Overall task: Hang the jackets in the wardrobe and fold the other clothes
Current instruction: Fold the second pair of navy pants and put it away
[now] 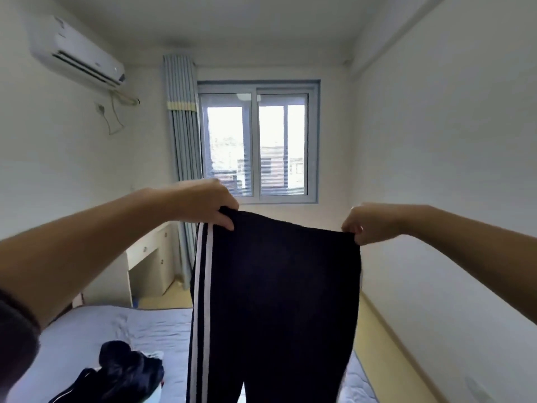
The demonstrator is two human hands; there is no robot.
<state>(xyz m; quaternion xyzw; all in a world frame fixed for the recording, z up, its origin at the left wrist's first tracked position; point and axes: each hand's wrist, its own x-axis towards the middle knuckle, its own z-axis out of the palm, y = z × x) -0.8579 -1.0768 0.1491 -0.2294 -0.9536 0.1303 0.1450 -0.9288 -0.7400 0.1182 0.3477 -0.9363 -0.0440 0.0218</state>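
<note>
Head view: my left hand [207, 203] and right hand [364, 223] pinch waistband of dark striped trousers [276, 301], hanging above bed [116, 324].

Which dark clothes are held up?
The dark trousers with white side stripes, gripped by left hand and right hand; the dark pile lies on the grey bed.

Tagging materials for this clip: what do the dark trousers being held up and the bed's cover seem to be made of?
The trousers: soft knit fabric, probably a cotton or synthetic jersey, matte; the waistband sags between the left hand and right hand, and the legs hang limp. The bed cover: thin woven cloth, matte pale blue-grey, with fine creases; fibre unclear.
</note>
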